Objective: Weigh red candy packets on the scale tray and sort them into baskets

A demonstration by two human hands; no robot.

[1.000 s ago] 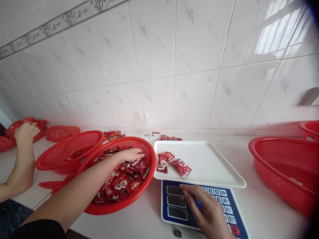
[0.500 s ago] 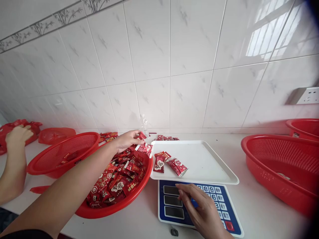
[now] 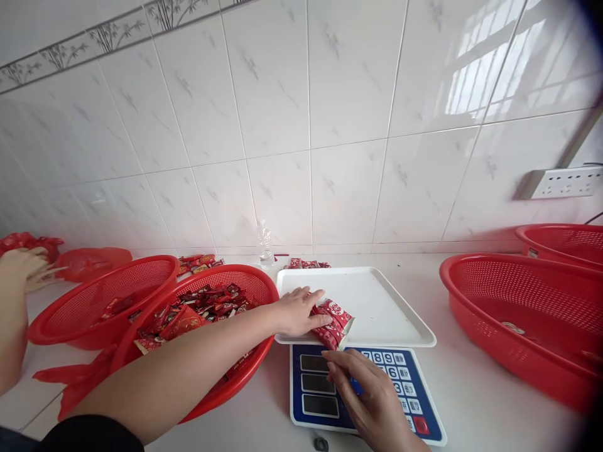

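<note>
Head view.

Shows left hand [image 3: 299,311] palm down, fingers stretched and apart, pressing flat on red candy packets [image 3: 338,319]; no closed grip on them. Puts those packets on the near-left part of a white tray [image 3: 386,301], partly under the fingers and sticking out to the right of that hand.

Shows right hand [image 3: 372,395] just below the left hand, fingers loosely bent and apart, tips touching the blue keypad of a scale [image 3: 311,402]; clamped on nothing. Places the tray on top of the scale.

- Left of the left hand, under its forearm: red basket [image 3: 257,285] on the tabletop [image 3: 471,408], full of the same red packets.
- Further left, just beside it: second red basket [image 3: 89,301] with a few packets.
- Beyond the left hand, by the tiled wall: clear bottle [image 3: 264,242] and loose packets [image 3: 306,263].
- Well right of both hands: large red basket [image 3: 485,339] with one small item inside, another red basket [image 3: 560,235] behind it.
- Above those, on the wall: socket [image 3: 563,182].
- Far left: another person's hand [image 3: 21,267] next to red bags [image 3: 92,260].
</note>
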